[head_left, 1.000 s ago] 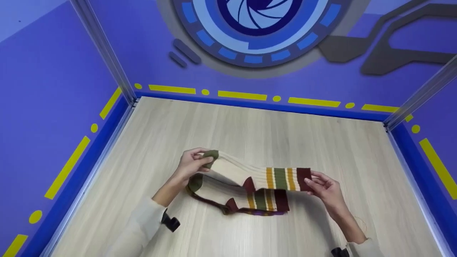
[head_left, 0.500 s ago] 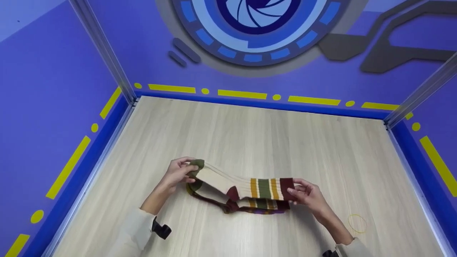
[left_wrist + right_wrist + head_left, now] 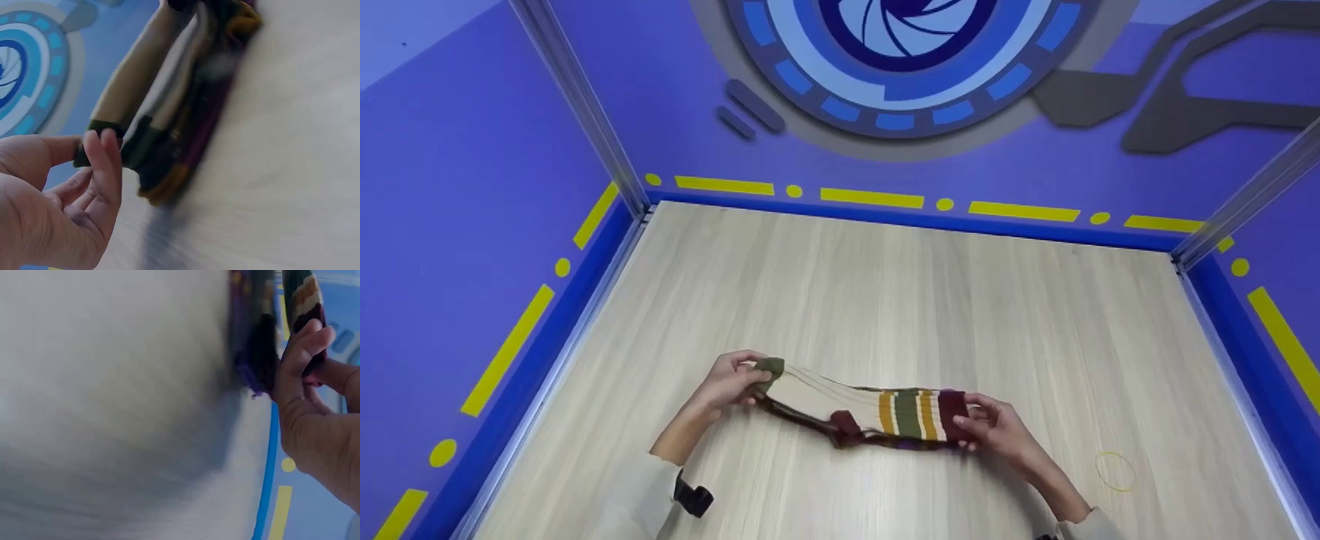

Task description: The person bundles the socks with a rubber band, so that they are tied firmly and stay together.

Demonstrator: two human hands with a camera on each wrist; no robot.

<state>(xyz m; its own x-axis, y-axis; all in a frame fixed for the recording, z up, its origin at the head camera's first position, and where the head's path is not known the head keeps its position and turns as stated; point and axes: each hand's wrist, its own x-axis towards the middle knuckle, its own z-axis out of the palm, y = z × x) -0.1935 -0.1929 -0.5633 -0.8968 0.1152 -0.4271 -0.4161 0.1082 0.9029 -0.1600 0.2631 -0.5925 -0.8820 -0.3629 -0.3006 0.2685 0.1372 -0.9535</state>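
Presently pinching the cream striped crew sock (image 3: 859, 403) by its green toe (image 3: 772, 366) in the left hand (image 3: 726, 382) and maroon cuff (image 3: 952, 406) in the right hand (image 3: 999, 432), held out between them, just above stacked socks (image 3: 188, 121).

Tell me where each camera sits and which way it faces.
Head: on the head, facing forward and down at the striped sock; left hand, right hand and sleeves show.
Left wrist: on that wrist, facing the green toe; left hand shows.
Right wrist: on that wrist, facing the maroon cuff; right hand shows.
Head and left wrist share the round emblem.
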